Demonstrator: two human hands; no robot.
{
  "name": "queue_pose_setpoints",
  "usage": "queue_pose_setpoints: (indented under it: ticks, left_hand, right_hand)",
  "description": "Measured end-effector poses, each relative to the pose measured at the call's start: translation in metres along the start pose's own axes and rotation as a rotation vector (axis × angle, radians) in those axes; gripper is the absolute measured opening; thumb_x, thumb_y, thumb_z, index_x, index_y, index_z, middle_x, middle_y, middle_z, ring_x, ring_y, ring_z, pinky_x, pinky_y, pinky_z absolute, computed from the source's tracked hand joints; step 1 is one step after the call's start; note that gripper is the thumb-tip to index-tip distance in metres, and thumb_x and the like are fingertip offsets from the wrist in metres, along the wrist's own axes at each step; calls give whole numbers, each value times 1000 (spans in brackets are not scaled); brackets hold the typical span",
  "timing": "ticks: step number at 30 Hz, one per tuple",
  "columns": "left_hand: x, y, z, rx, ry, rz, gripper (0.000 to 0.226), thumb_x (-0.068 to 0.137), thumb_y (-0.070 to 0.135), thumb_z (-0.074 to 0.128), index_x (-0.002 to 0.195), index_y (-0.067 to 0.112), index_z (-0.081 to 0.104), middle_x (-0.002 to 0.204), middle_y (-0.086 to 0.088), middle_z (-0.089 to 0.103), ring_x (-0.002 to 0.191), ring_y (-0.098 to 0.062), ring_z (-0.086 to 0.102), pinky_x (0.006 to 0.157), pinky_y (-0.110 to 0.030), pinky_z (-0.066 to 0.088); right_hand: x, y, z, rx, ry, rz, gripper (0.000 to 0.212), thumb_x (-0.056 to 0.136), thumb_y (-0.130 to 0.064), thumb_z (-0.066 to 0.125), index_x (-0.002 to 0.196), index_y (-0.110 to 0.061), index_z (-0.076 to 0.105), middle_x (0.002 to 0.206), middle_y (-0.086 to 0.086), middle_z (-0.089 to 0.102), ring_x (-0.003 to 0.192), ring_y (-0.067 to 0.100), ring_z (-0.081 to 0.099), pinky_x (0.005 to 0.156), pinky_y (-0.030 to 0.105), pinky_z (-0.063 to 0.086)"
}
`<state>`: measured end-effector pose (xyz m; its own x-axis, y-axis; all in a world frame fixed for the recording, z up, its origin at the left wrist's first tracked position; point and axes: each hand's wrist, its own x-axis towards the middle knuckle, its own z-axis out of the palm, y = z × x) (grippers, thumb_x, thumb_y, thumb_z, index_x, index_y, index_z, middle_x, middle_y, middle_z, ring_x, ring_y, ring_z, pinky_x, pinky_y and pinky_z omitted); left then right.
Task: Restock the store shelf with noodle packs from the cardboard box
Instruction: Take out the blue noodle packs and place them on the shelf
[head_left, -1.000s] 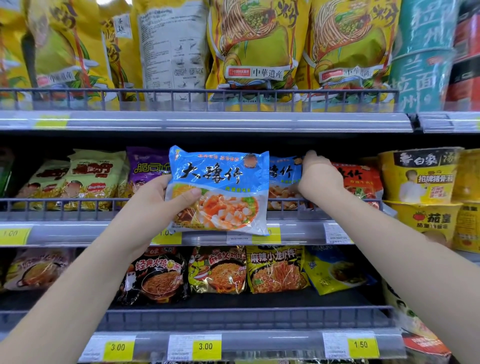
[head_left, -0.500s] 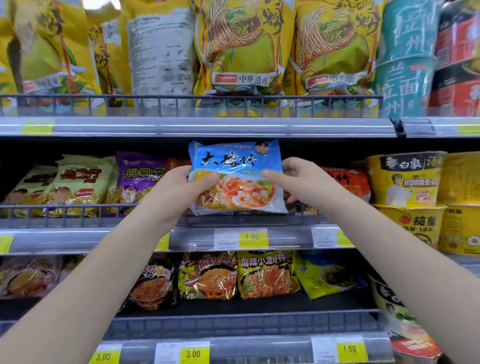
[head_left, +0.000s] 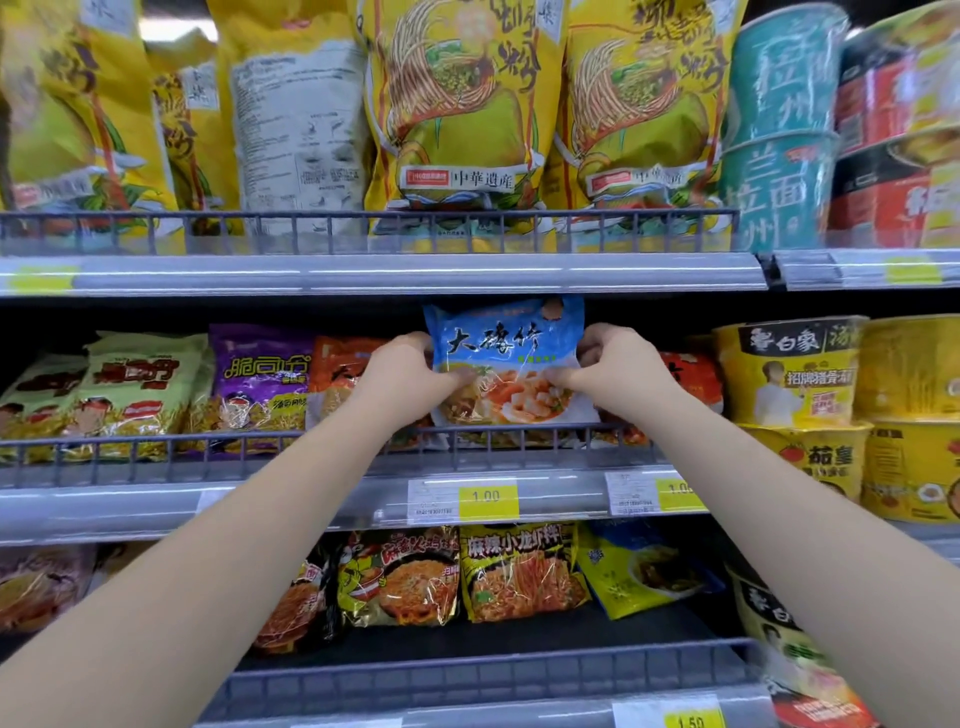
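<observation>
Forearms: both reach up from the bottom corners toward the middle shelf.
Rail (head_left: 208, 447): grey wire guard along that shelf's front, above a yellow price tag (head_left: 485, 499).
Left hand (head_left: 410, 371): fingers curled round the pack's left edge, thumb pressed on its front.
Right hand (head_left: 608, 364): mirrors it on the right edge, thumb on the front and fingers wrapped behind.
Pack (head_left: 506, 358): held upright and facing out on the middle shelf, with its lower edge at the rail and its top just under the shelf above. The rail hides whether it rests on the shelf floor.
Handling: probably very light, a soft, crinkly, rather slippery film over a brittle noodle block. Best held by the side edges as here, not squeezed across the middle.
Look: blue top with large dark characters, clear glossy lower half printed with a bowl of noodles and pale and orange toppings. The film is wrinkled at the thumbs.
Neighbours: an orange pack (head_left: 343, 364) just to its left and a red pack (head_left: 691, 374) just to its right, both partly hidden by the hands.
Top shelf: tall yellow bags (head_left: 457, 114) standing in a row.
Box: not in view.
</observation>
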<state>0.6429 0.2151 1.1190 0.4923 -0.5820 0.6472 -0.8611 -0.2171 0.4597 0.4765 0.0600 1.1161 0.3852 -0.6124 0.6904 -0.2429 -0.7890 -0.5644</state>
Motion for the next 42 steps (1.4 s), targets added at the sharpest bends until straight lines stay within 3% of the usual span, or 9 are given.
queue_pose_setpoints:
  ticks: [4,8,12,17,22,28,33,37,42]
  left_hand:
    - [6,-5,4,15,-6,23,61,87,37,76,137,10,55,130,-8,65,111,-24,61,85,-26,46]
    - [15,-10,11,63,-1,20,58,77,38,84,123,12,60,113,-7,71,98,-24,67,84,-36,56]
    - [19,-12,15,119,-6,2,75,73,42,87,131,10,52,116,-8,68,101,-25,65,87,-36,56]
    - [19,-11,16,170,-79,-25,74,75,41,87,131,9,52,119,-8,65,105,-26,63,90,-39,55]
    - [19,-5,14,195,-124,-23,72,77,42,85,132,9,52,116,-6,63,102,-25,61,82,-34,52]
    - [15,-12,12,173,-94,-7,84,73,49,85,137,8,48,124,-8,62,106,-26,60,85,-37,54]
    - [14,-17,6,142,-58,33,89,70,53,85,137,10,47,122,-6,63,105,-23,61,80,-35,55]
    - [8,-17,-1,131,17,78,85,71,53,84,138,13,48,127,-4,61,110,-21,59,83,-34,54]
    - [-11,-17,-11,51,34,164,71,77,50,81,133,17,54,119,5,62,104,-11,61,81,-24,49]
  right_hand:
    - [2,1,4,-123,6,-60,30,80,-35,82,96,-23,60,75,-12,55,76,13,57,64,27,45]
    - [7,1,12,-274,-3,-37,35,77,-36,83,99,-27,58,86,-9,65,90,20,63,73,31,52]
    - [11,-1,16,-367,-35,-10,40,75,-41,84,101,-23,60,96,0,67,93,24,64,77,38,58]
    - [9,1,18,-415,-107,40,42,74,-45,83,94,-22,55,100,4,64,88,25,60,69,30,47]
    - [9,-1,18,-418,-147,99,54,69,-52,83,110,-22,65,105,1,67,92,22,64,79,34,58]
    - [-4,-4,15,-419,21,72,62,77,-39,81,120,-9,48,112,9,62,100,31,65,70,34,49]
    - [-12,-3,8,-332,68,70,70,75,-37,85,122,-8,42,101,4,56,88,29,60,64,33,46]
    - [-20,-6,1,-346,99,20,59,78,-44,81,115,-15,46,95,-1,59,81,22,61,54,30,45]
    - [-29,-10,-1,-135,-35,-138,35,81,-44,78,100,-26,54,88,-7,65,80,8,63,70,32,55]
